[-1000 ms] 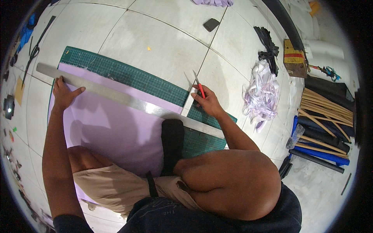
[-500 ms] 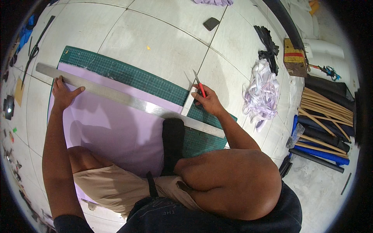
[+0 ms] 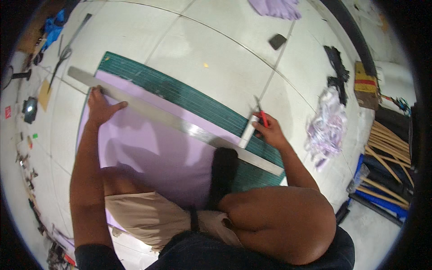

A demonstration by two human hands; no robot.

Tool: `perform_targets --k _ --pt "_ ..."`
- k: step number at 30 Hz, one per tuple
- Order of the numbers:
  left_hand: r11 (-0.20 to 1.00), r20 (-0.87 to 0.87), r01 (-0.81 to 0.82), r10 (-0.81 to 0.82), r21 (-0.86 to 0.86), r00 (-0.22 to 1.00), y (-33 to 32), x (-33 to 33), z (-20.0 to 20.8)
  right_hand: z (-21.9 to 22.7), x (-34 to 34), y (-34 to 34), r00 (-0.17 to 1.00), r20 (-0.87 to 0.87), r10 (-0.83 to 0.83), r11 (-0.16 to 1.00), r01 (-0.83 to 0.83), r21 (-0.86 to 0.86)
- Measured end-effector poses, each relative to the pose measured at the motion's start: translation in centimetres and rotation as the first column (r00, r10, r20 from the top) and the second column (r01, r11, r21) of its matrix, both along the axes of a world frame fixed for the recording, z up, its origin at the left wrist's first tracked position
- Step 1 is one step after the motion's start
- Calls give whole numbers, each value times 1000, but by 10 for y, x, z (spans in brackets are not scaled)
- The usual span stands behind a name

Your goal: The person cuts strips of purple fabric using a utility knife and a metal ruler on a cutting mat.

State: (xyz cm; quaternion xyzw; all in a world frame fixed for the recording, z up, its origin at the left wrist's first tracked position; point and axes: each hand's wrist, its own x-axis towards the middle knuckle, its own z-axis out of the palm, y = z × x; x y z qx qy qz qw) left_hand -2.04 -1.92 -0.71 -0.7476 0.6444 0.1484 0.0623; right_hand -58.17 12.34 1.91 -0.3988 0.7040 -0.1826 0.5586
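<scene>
A sheet of lilac fabric (image 3: 148,144) lies on a green cutting mat (image 3: 175,94). Across both runs a long metal ruler (image 3: 175,121), slanting down to the right. My left hand (image 3: 100,108) presses on the ruler's left part with its fingers spread. At the mat's right part, my right hand (image 3: 269,129) grips a slim red-handled cutter (image 3: 263,119), its thin pale blade pointing up and away. Under the same hand's fingertips is a short white strip (image 3: 248,133), set crosswise to the ruler and touching the fabric's edge. My dark-socked foot (image 3: 223,168) rests over the ruler's near edge.
Pale floor tiles surround the mat. To the right lie a heap of white and lilac ribbon (image 3: 327,130), a black strip bundle (image 3: 337,74) and wooden sticks (image 3: 389,144). Lilac cloth (image 3: 276,8) and a dark flat piece (image 3: 277,42) lie beyond; large scissors (image 3: 63,56) at far left.
The whole view has shifted, so everything appears farther right and mostly lower. Both hands keep their places, left on the ruler, right with the cutter at the white strip.
</scene>
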Motion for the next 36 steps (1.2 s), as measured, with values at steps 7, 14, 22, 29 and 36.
perform_targets --k 7,14,22,29,36 --pt "999 -120 -43 43 9 992 -12 -7 31 -7 -39 -52 763 -634 121 767 -478 -428" --pt "998 -52 -3 0 -62 999 -25 25 20 27 110 -130 861 -427 276 870 -413 -270" --pt "994 -14 -76 78 77 997 -39 20 43 32 316 -171 577 -443 686 580 -801 -146" --pt "996 -211 24 -41 -85 977 -49 66 7 10 405 -190 575 -467 671 474 -818 -326" --pt "997 -168 -72 78 37 983 -52 45 36 3 422 -197 586 -507 632 475 -810 -344"
